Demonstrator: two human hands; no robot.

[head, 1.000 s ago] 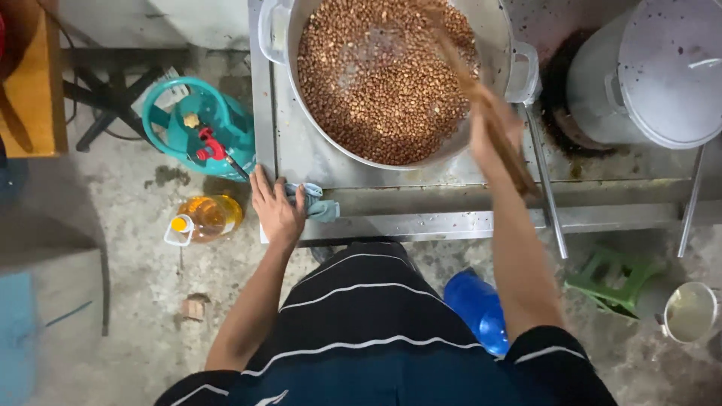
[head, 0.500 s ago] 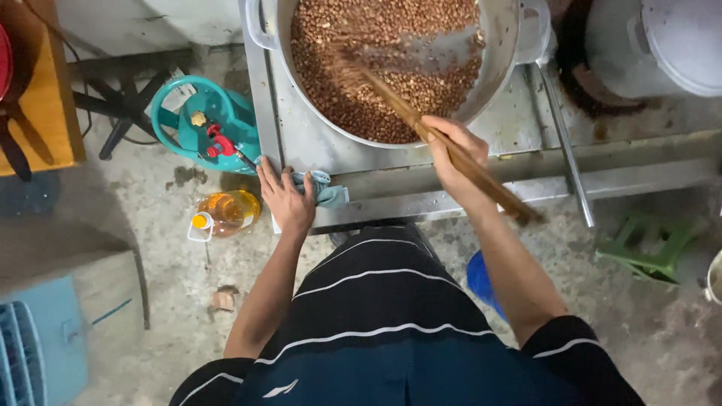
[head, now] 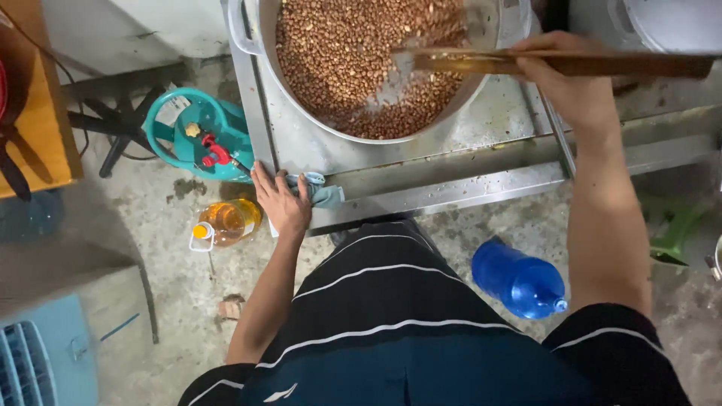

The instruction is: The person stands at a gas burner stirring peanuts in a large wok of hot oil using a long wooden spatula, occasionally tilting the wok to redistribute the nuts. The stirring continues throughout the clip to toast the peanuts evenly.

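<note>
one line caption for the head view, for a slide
Right hand holds a wooden paddle over a big pot of peanuts; left hand rests on a cloth.

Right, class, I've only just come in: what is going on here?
A person stands at a metal stove stand and stirs a big metal pot full of brown peanuts. The right hand grips a long wooden paddle whose blade is down among the nuts. The left hand rests on the stand's front edge beside a crumpled cloth. On the floor are a teal gas cylinder, an oil bottle and a blue bottle.
</note>
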